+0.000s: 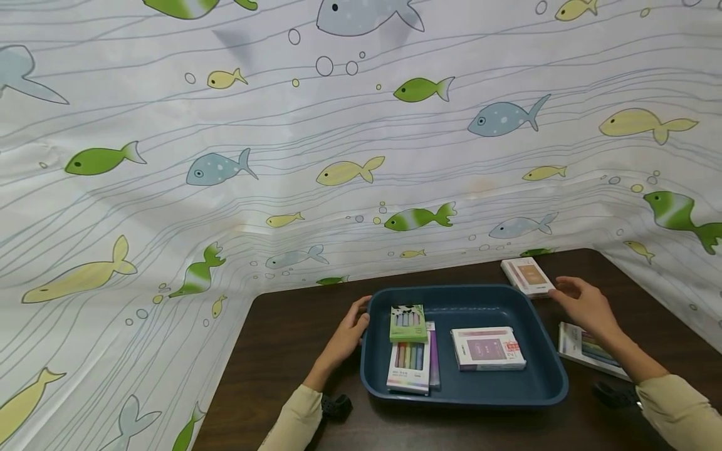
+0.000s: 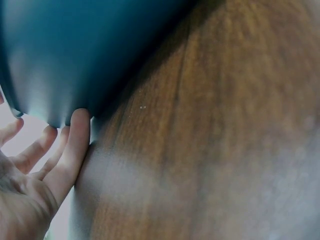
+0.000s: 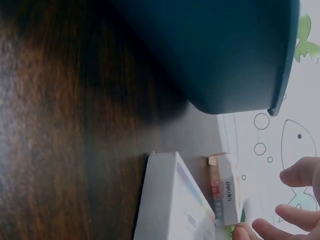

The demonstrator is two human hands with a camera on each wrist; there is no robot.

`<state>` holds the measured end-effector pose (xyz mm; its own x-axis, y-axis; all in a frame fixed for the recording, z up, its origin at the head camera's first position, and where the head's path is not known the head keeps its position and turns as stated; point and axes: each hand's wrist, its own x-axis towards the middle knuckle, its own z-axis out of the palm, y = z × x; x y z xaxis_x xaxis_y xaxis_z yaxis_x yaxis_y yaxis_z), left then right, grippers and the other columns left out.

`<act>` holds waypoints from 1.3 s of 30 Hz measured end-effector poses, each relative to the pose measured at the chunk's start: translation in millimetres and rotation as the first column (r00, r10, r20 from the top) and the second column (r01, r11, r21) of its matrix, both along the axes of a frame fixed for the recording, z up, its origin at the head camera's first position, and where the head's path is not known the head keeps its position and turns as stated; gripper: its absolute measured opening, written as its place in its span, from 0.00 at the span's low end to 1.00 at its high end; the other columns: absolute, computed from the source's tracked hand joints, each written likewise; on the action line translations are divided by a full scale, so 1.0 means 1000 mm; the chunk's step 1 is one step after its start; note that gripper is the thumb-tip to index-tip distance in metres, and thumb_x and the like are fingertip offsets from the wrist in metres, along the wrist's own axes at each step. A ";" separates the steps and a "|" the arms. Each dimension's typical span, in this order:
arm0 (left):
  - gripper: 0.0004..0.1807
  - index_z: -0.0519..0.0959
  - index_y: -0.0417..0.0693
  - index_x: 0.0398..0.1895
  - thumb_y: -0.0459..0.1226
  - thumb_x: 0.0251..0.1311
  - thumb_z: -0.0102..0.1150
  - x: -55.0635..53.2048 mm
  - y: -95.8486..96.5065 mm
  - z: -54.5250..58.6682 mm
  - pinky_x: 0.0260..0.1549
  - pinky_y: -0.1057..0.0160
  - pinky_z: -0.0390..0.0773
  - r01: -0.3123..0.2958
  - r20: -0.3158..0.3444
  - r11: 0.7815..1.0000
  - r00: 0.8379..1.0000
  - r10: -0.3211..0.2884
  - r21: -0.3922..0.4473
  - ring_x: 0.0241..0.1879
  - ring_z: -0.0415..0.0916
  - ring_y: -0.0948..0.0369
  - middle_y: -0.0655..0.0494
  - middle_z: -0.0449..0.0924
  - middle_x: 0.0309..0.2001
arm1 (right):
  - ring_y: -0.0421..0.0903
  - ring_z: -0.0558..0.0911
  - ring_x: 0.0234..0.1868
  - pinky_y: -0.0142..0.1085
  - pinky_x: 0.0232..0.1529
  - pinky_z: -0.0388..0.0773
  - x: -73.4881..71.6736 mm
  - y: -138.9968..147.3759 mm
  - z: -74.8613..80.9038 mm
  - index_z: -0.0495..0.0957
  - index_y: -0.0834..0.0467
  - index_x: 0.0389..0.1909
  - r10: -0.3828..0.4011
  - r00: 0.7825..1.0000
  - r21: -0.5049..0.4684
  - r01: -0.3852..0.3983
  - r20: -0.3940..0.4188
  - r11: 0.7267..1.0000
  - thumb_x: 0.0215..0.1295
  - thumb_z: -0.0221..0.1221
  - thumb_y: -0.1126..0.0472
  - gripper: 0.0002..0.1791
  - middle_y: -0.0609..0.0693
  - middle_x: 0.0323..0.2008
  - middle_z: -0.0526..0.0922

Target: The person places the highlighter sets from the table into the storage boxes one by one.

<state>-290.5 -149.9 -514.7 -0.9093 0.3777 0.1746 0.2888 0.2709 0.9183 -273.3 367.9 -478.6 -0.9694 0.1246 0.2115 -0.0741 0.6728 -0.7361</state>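
Observation:
A blue bin [image 1: 479,388] stands on the table, and my left hand [image 1: 350,329] touches its left wall. In the left wrist view, straight fingers [image 2: 75,145] of that hand rest against the bin's side. My right hand [image 1: 586,307], fingers loosely spread, is beside a white box with an orange-brown label [image 1: 529,275] behind the bin's right corner. It holds nothing; the right wrist view shows its thumb [image 3: 300,172] and fingers apart, near the small box [image 3: 227,192]. Another white box with coloured sticks pictured on it [image 1: 589,351] lies under the right forearm.
Inside the bin lie a green box [image 1: 408,332], a white box with a window of coloured sticks [image 1: 408,376], a purple box [image 1: 434,363] partly covered, and a white box with a purple label [image 1: 487,349]. A fish-patterned sheet [image 1: 361,138] hangs behind the dark wooden table [image 1: 254,376].

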 end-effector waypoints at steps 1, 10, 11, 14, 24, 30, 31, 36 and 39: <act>0.28 0.54 0.54 0.81 0.44 0.83 0.40 0.000 0.000 -0.002 0.31 0.56 0.74 -0.003 -0.003 1.000 1.000 0.003 0.001 0.50 0.72 0.45 0.40 0.63 0.70 | 0.76 0.71 0.58 0.66 0.48 0.71 -0.001 0.000 -0.001 0.63 0.76 0.68 -0.007 1.000 -0.001 0.007 0.005 1.000 0.79 0.53 0.48 0.35 0.79 0.60 0.69; 0.27 0.57 0.56 0.80 0.44 0.82 0.41 -0.001 0.000 -0.002 0.30 0.57 0.75 -0.006 -0.031 1.000 1.000 0.006 0.008 0.47 0.73 0.49 0.41 0.65 0.68 | 0.77 0.68 0.57 0.68 0.50 0.69 -0.013 0.000 -0.002 0.60 0.77 0.68 -0.055 0.994 0.015 0.054 0.098 0.998 0.77 0.52 0.44 0.40 0.81 0.60 0.65; 0.27 0.57 0.56 0.80 0.44 0.82 0.41 -0.001 0.000 -0.002 0.30 0.57 0.75 -0.009 -0.028 1.000 1.000 0.009 0.005 0.47 0.73 0.49 0.42 0.65 0.68 | 0.77 0.68 0.57 0.68 0.50 0.69 -0.014 -0.001 -0.001 0.59 0.78 0.68 -0.054 0.992 0.018 0.052 0.113 0.998 0.77 0.52 0.43 0.41 0.82 0.60 0.65; 0.27 0.57 0.56 0.80 0.44 0.82 0.41 -0.001 0.000 -0.002 0.30 0.57 0.75 -0.009 -0.024 1.000 1.000 0.010 0.008 0.47 0.73 0.49 0.41 0.65 0.68 | 0.78 0.68 0.57 0.67 0.50 0.70 -0.016 -0.001 0.000 0.57 0.80 0.68 -0.048 0.987 0.027 0.044 0.154 0.999 0.76 0.51 0.41 0.44 0.83 0.61 0.63; 0.27 0.56 0.52 0.80 0.42 0.83 0.40 0.001 0.001 -0.003 0.29 0.58 0.74 -0.002 -0.012 0.999 1.000 0.002 0.038 0.47 0.73 0.46 0.40 0.65 0.68 | 0.77 0.68 0.58 0.65 0.53 0.70 -0.027 -0.007 -0.002 0.55 0.85 0.66 -0.077 0.976 0.034 0.071 0.202 0.997 0.75 0.52 0.40 0.49 0.84 0.61 0.61; 0.27 0.56 0.51 0.80 0.39 0.82 0.40 0.000 -0.001 -0.004 0.28 0.58 0.74 -0.009 -0.023 0.999 1.000 0.009 0.033 0.46 0.73 0.45 0.38 0.65 0.68 | 0.74 0.72 0.51 0.61 0.46 0.74 -0.036 -0.012 -0.005 0.58 0.87 0.62 -0.084 0.974 0.065 0.071 0.212 0.995 0.73 0.55 0.40 0.49 0.83 0.56 0.66; 0.27 0.56 0.51 0.80 0.39 0.82 0.40 0.000 -0.001 -0.004 0.28 0.58 0.74 -0.009 -0.026 1.000 1.000 0.009 0.025 0.46 0.73 0.45 0.38 0.65 0.68 | 0.72 0.74 0.49 0.58 0.43 0.76 -0.038 -0.013 -0.005 0.59 0.87 0.61 -0.089 0.973 0.065 0.077 0.211 0.995 0.72 0.55 0.40 0.48 0.83 0.54 0.67; 0.27 0.56 0.53 0.80 0.42 0.82 0.41 -0.001 -0.001 -0.003 0.29 0.59 0.74 -0.008 -0.031 1.000 1.000 0.008 -0.006 0.45 0.73 0.48 0.40 0.65 0.68 | 0.65 0.76 0.38 0.48 0.31 0.76 -0.041 -0.014 -0.006 0.63 0.87 0.55 -0.119 0.972 0.072 0.106 0.201 0.992 0.71 0.58 0.42 0.45 0.79 0.45 0.72; 0.27 0.56 0.52 0.80 0.42 0.82 0.41 -0.001 -0.001 -0.002 0.29 0.59 0.75 -0.009 -0.035 1.000 0.999 0.008 -0.012 0.46 0.73 0.49 0.40 0.65 0.68 | 0.64 0.76 0.36 0.48 0.30 0.76 -0.042 -0.014 -0.006 0.65 0.86 0.53 -0.129 0.973 0.088 0.114 0.190 0.990 0.70 0.59 0.42 0.44 0.78 0.43 0.73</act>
<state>-291.6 -150.6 -516.8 -0.9059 0.3723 0.2020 0.3185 0.2845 0.9042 -314.9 354.0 -485.1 -0.9714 0.2350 0.0338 0.1512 0.7223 -0.6749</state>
